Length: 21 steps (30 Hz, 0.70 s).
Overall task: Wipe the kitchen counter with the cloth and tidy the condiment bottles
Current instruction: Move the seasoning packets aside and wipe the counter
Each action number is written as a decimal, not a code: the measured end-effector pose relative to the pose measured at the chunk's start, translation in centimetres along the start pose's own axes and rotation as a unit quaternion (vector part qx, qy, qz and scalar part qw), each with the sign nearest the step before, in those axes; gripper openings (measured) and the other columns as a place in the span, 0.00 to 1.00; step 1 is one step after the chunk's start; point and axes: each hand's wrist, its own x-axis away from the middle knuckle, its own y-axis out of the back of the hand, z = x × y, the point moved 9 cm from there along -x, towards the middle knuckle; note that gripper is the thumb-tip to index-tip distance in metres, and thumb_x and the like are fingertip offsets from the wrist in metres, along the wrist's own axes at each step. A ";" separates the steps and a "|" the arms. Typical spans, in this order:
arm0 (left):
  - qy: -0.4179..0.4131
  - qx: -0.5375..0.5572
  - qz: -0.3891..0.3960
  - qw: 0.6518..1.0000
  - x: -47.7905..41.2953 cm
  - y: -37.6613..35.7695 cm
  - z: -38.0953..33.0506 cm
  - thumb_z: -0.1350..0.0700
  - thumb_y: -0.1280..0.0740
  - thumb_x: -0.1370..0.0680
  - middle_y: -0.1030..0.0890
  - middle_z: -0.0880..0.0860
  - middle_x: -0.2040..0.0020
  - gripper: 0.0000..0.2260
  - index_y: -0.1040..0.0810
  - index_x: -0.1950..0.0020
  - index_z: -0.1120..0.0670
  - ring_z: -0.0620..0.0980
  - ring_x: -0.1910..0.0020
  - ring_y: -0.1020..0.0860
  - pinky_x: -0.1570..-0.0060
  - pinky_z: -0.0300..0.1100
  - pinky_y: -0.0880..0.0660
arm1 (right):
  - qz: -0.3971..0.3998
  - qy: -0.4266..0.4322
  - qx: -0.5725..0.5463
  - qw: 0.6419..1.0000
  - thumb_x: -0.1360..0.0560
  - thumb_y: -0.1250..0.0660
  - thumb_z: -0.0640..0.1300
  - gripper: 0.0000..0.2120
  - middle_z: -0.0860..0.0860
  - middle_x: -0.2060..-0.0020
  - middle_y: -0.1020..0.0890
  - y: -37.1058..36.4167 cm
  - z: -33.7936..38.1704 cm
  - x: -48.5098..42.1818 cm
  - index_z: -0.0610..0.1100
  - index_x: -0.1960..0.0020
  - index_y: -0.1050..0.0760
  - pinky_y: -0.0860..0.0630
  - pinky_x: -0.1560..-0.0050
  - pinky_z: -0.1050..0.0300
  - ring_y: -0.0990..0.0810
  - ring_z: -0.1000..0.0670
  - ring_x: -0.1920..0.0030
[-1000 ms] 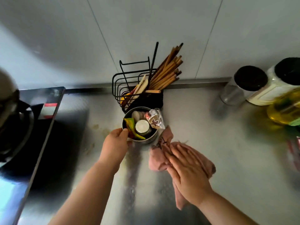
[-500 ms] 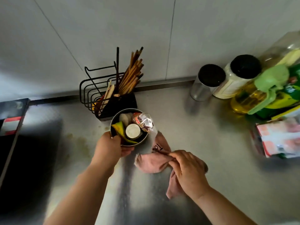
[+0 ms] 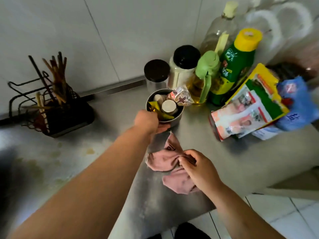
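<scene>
My left hand (image 3: 148,120) grips the near rim of a round metal tin (image 3: 176,119) filled with small packets and a little jar. The tin stands right in front of the condiment row: two black-lidded jars (image 3: 157,73), an oil bottle with a green spout (image 3: 205,75) and a green bottle with a yellow cap (image 3: 236,62). My right hand (image 3: 198,168) pinches a crumpled pink cloth (image 3: 162,160) lying on the steel counter (image 3: 233,156), just below the tin.
A black wire rack with chopsticks (image 3: 51,100) stands at the left against the wall. Seasoning packets (image 3: 250,107) and a blue bag (image 3: 293,104) lie at the right. Greasy stains (image 3: 57,156) mark the counter's left part. The counter's front edge (image 3: 224,206) drops to a tiled floor.
My left hand has carried the tin to the right, away from the chopstick rack and up to the bottles. My right hand has gathered the cloth from a flat palm into a pinch.
</scene>
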 end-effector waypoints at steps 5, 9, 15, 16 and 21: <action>-0.007 0.075 0.023 0.997 -1.5 -4.1 1.0 0.65 0.47 0.18 0.21 0.59 0.54 0.07 0.30 0.51 0.60 0.61 0.53 0.18 0.66 0.45 0.19 | -0.009 -0.013 -0.041 0.999 0.23 0.37 0.55 0.10 0.56 0.53 0.18 1.6 -2.4 0.3 0.52 0.47 0.24 0.25 0.52 0.57 0.21 0.53 0.52; -0.024 0.084 0.062 0.994 -1.1 -4.8 1.7 0.64 0.43 0.19 0.23 0.56 0.56 0.05 0.31 0.44 0.59 0.54 0.57 0.19 0.56 0.47 0.20 | -0.002 -0.010 -0.033 0.999 0.20 0.41 0.54 0.12 0.54 0.51 0.18 1.8 -2.5 0.1 0.49 0.44 0.25 0.26 0.53 0.57 0.20 0.51 0.51; -0.044 0.095 0.014 0.994 0.5 0.3 2.8 0.62 0.40 0.20 0.23 0.61 0.45 0.12 0.30 0.37 0.60 0.55 0.54 0.19 0.47 0.50 0.23 | 0.043 -0.018 -0.133 0.990 0.19 0.42 0.50 0.04 0.58 0.50 0.19 2.5 0.0 -0.7 0.55 0.46 0.29 0.28 0.52 0.66 0.21 0.54 0.48; -0.050 0.114 0.003 0.992 0.9 1.7 3.1 0.62 0.39 0.20 0.22 0.61 0.45 0.12 0.30 0.37 0.60 0.54 0.55 0.19 0.50 0.49 0.22 | 0.052 -0.002 -0.167 0.985 0.19 0.41 0.51 0.04 0.62 0.52 0.20 2.5 1.3 -0.6 0.59 0.48 0.29 0.29 0.54 0.73 0.22 0.60 0.49; -0.069 0.192 -0.101 0.974 2.4 11.1 5.2 0.61 0.41 0.19 0.22 0.61 0.46 0.08 0.29 0.41 0.59 0.54 0.57 0.20 0.57 0.45 0.22 | 0.077 0.089 0.026 0.993 0.27 0.51 0.71 0.26 0.61 0.25 0.43 -0.4 6.4 -1.5 0.69 0.30 0.44 0.33 0.32 0.57 0.40 0.57 0.28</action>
